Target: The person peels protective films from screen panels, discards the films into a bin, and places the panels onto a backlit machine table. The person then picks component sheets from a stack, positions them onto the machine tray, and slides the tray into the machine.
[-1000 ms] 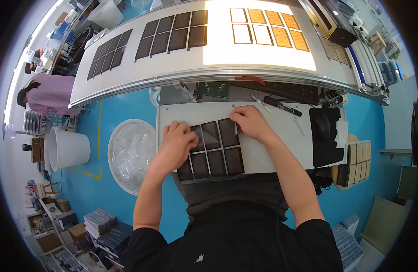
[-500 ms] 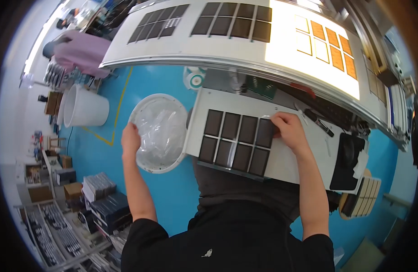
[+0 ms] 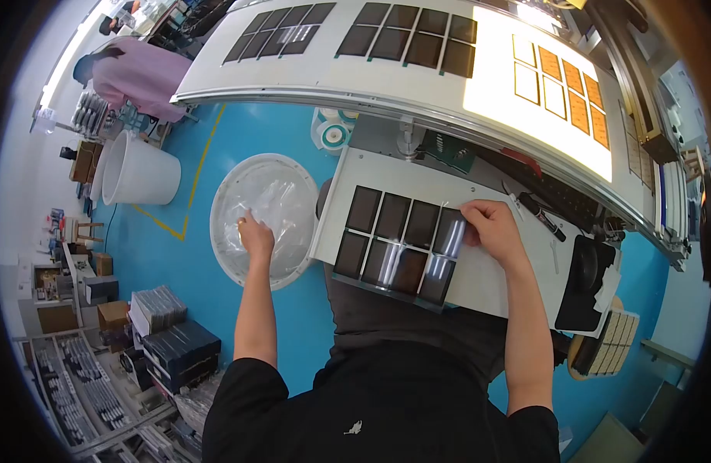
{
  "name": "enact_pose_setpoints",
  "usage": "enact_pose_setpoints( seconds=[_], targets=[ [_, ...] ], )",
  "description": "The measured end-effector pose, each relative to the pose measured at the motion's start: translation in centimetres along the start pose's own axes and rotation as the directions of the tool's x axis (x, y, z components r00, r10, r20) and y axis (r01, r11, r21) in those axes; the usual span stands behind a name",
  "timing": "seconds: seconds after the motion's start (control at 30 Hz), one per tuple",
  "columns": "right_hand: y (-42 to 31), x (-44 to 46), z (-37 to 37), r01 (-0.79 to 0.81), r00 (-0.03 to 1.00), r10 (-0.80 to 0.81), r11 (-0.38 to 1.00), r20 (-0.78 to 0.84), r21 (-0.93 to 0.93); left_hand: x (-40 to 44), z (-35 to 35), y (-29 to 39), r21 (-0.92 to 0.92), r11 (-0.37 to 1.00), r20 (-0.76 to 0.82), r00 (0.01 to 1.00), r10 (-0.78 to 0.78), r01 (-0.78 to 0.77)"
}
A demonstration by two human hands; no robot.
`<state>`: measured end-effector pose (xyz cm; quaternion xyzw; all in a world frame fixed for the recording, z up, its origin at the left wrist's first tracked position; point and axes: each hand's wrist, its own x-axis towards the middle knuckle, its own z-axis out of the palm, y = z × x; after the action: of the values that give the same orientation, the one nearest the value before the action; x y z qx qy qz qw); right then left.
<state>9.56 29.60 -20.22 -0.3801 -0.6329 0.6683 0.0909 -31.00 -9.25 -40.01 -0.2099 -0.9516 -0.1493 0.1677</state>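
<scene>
A panel of several dark rectangles lies tilted on the white work board. My right hand pinches the panel's upper right corner, with thumb and fingers closed on its edge. Over the round white bin, which holds crumpled clear film, is my left hand. Its index finger points up and the other fingers are curled; whether anything thin is between them is too small to tell.
Behind the board runs a long white table with more dark panels and a brightly lit one. A black marker and black mouse lie right. A person in pink bends at far left.
My left hand has moved from the panel's left side out to the bin, and from its left rim to over the film. My right hand stays at the panel's corner. The view has turned.
</scene>
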Motion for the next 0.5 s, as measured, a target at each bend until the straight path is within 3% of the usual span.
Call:
enact_pose_setpoints(
  seconds=[0.03,0.13,0.17,0.2,0.23,0.3,0.37,0.5],
  targets=[
    [-0.3,0.0,-0.2,-0.008,1.0,0.009,0.999,0.026,-0.042,-0.1,-3.3,3.7,-0.046,0.998,-0.258,0.964,-0.058,0.048],
    [-0.5,0.2,-0.7,-0.035,0.996,0.043,0.995,0.082,-0.096,-1.9,-10.6,8.3,-0.513,0.821,0.118,0.968,-0.219,0.249],
    [-0.5,0.3,-0.8,-0.043,0.994,0.053,0.994,0.092,-0.101,-3.5,-10.8,7.6,-0.594,0.763,0.223,0.964,-0.147,0.254],
    [-0.6,0.3,-0.7,-0.036,0.994,0.046,0.995,0.1,-0.096,-5.0,-12.4,7.8,-0.687,0.565,0.477,0.87,-0.123,0.456],
    [-0.7,0.2,-0.7,-0.029,0.994,0.038,0.996,0.105,-0.088,-6.7,-13.9,8.3,-0.68,0.341,0.684,0.729,-0.022,0.649],
    [-0.6,-0.2,-0.6,-0.027,0.993,0.035,0.997,0.11,-0.07,-10.5,-14.8,9.8,-0.6,0.009,0.786,0.588,0.189,0.8],
    [-0.8,-0.1,-0.6,-0.021,0.993,0.028,0.998,0.116,-0.062,-11.6,-19.0,15.0,-0.401,-0.126,0.872,0.42,0.251,0.907],
    [-0.5,-0.1,-0.9,-0.015,0.99,0.024,0.998,0.136,-0.065,-13.5,-18.9,17.6,-0.543,0.029,0.822,0.524,0.225,0.839]
  ],
)
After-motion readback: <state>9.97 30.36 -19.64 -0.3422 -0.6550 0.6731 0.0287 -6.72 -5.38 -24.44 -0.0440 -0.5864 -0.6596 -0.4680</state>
